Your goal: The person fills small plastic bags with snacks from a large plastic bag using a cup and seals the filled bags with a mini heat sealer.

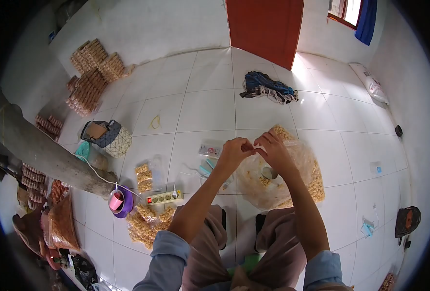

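Note:
My left hand [235, 151] and my right hand [276, 151] meet fingertip to fingertip in front of me, both with fingers curled into a pinch. Whatever lies between the fingertips is too small to make out. Below them, a large clear plastic bag [250, 186] lies spread open on the floor, with pale yellow snack pieces [316, 184] along its right side. A small round cup or tin [269, 173] rests in its middle. Beside my left forearm are a clear packet [210, 150] and a light-blue tool [206, 168], partly hidden, near a white cord.
Filled snack bags [149, 223] lie left of my knees, by a power strip [164, 197] and a purple bowl [123, 206] with a pink cup. A pillar [55, 150], a patterned bag [115, 140] and stacked packets [86, 89] stand left. Dark cloth [268, 88] lies ahead.

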The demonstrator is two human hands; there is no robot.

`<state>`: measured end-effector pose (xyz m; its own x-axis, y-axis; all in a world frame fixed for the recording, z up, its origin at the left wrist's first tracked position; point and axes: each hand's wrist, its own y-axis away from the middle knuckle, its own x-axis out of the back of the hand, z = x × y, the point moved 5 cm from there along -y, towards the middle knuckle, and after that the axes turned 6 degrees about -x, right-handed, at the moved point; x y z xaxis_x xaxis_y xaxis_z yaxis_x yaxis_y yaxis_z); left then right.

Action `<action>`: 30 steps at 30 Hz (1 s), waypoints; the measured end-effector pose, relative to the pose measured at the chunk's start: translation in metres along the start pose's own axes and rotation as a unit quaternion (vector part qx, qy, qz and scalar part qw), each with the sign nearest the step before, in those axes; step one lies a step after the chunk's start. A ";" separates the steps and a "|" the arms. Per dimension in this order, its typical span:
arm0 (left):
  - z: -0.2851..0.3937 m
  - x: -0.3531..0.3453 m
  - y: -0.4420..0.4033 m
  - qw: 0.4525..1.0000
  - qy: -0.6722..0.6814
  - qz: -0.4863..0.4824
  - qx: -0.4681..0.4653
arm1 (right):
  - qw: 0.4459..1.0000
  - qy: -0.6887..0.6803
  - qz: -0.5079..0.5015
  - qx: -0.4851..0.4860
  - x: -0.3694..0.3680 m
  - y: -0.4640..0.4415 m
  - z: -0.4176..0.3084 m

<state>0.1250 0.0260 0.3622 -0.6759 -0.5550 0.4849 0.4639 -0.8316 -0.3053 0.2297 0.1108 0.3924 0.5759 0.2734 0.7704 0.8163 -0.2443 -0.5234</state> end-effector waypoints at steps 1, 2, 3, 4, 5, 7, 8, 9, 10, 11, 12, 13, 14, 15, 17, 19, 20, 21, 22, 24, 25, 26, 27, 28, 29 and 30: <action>-0.001 0.000 0.001 1.000 0.000 0.000 0.000 | 1.000 0.000 0.000 0.000 -0.002 0.001 0.001; -0.001 0.000 0.002 1.000 0.009 -0.002 -0.004 | 1.000 -0.019 -0.002 -0.012 -0.004 0.001 0.002; -0.002 0.000 0.002 1.000 0.018 -0.004 -0.008 | 0.999 -0.038 -0.005 -0.024 -0.006 0.001 0.004; -0.003 0.001 0.003 1.000 0.018 -0.004 -0.008 | 0.999 -0.038 -0.005 -0.024 -0.009 0.002 0.004; -0.003 0.001 0.003 1.000 0.011 -0.008 -0.016 | 0.994 -0.082 -0.013 -0.065 -0.012 0.004 0.008; -0.003 0.001 0.004 1.000 0.004 -0.012 -0.024 | 0.986 -0.125 -0.021 -0.106 -0.020 0.007 0.018; -0.001 0.001 0.004 0.999 -0.011 -0.007 -0.040 | 0.978 -0.147 -0.068 -0.131 -0.028 0.009 0.027; 0.003 0.003 0.005 0.998 -0.026 -0.001 -0.056 | 0.967 -0.169 -0.114 -0.155 -0.032 0.010 0.032; 0.005 0.004 0.006 0.998 -0.027 -0.001 -0.056 | 0.967 -0.170 -0.114 -0.155 -0.033 0.011 0.034; 0.008 0.004 0.007 0.997 -0.048 -0.011 -0.058 | 0.971 -0.166 -0.074 -0.155 -0.029 0.011 0.037; 0.011 0.003 0.007 0.996 -0.068 -0.022 -0.060 | 0.974 -0.162 -0.033 -0.155 -0.022 0.010 0.038; 0.005 0.004 0.007 0.996 -0.068 -0.021 -0.060 | 0.974 -0.161 -0.033 -0.155 -0.018 0.010 0.039; -0.008 0.004 0.007 0.997 -0.048 -0.050 -0.029 | 0.963 -0.210 -0.019 -0.169 -0.012 0.010 0.042; -0.012 0.006 0.006 0.997 -0.027 -0.079 0.002 | 0.949 -0.257 -0.005 -0.182 -0.006 0.010 0.045; -0.018 0.012 0.003 0.996 -0.014 -0.072 0.041 | 0.927 -0.314 -0.004 -0.205 -0.004 0.013 0.055; -0.015 0.020 0.000 0.994 0.000 -0.067 0.082 | 0.900 -0.370 -0.004 -0.228 -0.004 0.017 0.065; -0.011 0.022 -0.001 0.993 0.006 -0.084 0.079 | 0.881 -0.411 -0.013 -0.233 -0.005 0.017 0.069; -0.008 0.022 -0.001 0.992 0.013 -0.102 0.077 | 0.860 -0.452 -0.022 -0.238 -0.005 0.017 0.070; -0.014 0.022 -0.001 0.992 0.014 -0.102 0.076 | 0.860 -0.451 -0.023 -0.238 -0.004 0.017 0.070; -0.015 0.019 -0.003 0.988 0.116 -0.101 0.030 | 0.837 -0.485 -0.042 -0.250 -0.003 0.019 0.069; -0.013 0.019 -0.002 0.988 0.116 -0.100 0.028 | 0.838 -0.484 -0.041 -0.249 0.000 0.019 0.068; -0.013 0.019 -0.001 0.989 0.094 -0.113 0.036 | 0.837 -0.479 -0.056 -0.260 0.000 0.020 0.067; -0.011 0.020 0.000 0.989 0.070 -0.125 0.045 | 0.836 -0.474 -0.070 -0.269 0.000 0.019 0.065; -0.011 0.021 -0.001 0.989 0.070 -0.125 0.044 | 0.836 -0.474 -0.069 -0.268 0.002 0.019 0.062; -0.014 0.022 -0.002 0.990 0.014 -0.130 0.055 | 0.835 -0.474 -0.063 -0.271 0.004 0.019 0.060; -0.011 0.024 -0.003 0.988 -0.040 -0.136 0.066 | 0.835 -0.474 -0.057 -0.274 0.006 0.020 0.059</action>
<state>0.1007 0.0149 0.3659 -0.7402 -0.3045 0.5994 0.3467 -0.9367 -0.0477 0.2517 0.1624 0.3652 0.4857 0.8735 0.0334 0.8741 -0.4853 -0.0206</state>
